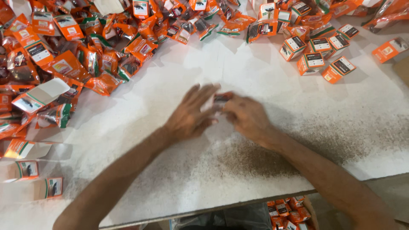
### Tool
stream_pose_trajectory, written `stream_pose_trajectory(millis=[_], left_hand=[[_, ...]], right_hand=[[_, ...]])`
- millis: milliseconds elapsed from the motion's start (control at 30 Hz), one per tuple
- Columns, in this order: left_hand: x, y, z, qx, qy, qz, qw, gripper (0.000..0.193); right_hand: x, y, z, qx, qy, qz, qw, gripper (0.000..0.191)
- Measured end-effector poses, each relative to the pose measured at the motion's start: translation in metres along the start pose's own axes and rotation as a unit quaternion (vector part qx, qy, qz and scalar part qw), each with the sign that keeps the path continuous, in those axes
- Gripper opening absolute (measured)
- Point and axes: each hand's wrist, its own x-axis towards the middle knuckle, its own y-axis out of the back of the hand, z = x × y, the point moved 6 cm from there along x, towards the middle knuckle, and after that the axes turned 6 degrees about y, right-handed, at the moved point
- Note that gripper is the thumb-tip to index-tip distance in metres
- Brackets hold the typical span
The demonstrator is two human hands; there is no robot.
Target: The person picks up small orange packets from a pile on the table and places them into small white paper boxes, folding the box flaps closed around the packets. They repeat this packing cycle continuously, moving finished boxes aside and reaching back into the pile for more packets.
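Both hands meet near the middle of the white surface (179, 72), which serves as the landmark here. The left hand (192, 114) is blurred by motion, its fingers (204, 94) spread and extended toward a small dark-and-orange packet (222, 98). The right hand (246, 116) has its fingers curled about that packet's right side, apparently pinching it; the blur leaves the exact grip uncertain. The packet sits between the two hands, just above the surface, at its centre.

Along the far-left part of the surface lies a heap of orange sachets (85, 55), several with clear windows showing dark contents. At the far-right part stands a group of small orange boxes (317, 53), closed and set close together. At the near-left edge lie flat unfolded cartons (30, 168). Below the near edge of the surface, a container of more orange boxes (285, 211) is partly visible.

The step in hand appears to be the handling of a single packet between both hands, perhaps folding or closing it. The next move would call for a steady two-handed hold, the left fingers closing on the packet's free side.
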Motion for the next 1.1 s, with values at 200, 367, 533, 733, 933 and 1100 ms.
stream_pose_trajectory(millis=[200, 367, 533, 733, 933, 1100], left_hand=[[0.119, 0.008, -0.138, 0.12, 0.124, 0.121, 0.978, 0.044], [0.205, 0.01, -0.208, 0.31, 0.195, 0.091, 0.926, 0.075], [0.194, -0.01, -0.166, 0.163, 0.106, 0.175, 0.965, 0.029], [0.146, -0.066, -0.074, -0.221, 0.017, -0.051, 0.974, 0.057], [0.158, -0.038, -0.174, 0.381, 0.028, 0.024, 0.924, 0.057], [0.134, -0.061, -0.166, 0.375, 0.014, -0.109, 0.92, 0.043]], right_hand=[[0.007, 0.051, 0.029, -0.255, -0.007, 0.122, 0.959, 0.063], [0.004, 0.023, 0.041, -0.096, -0.02, 0.072, 0.993, 0.059], [-0.005, 0.021, 0.07, 0.004, -0.078, 0.14, 0.987, 0.07], [-0.003, 0.001, 0.107, 0.347, -0.121, 0.217, 0.904, 0.069], [-0.004, -0.011, 0.076, 0.26, -0.172, 0.088, 0.946, 0.067], [0.0, -0.008, 0.044, 0.23, -0.133, 0.035, 0.963, 0.06]])
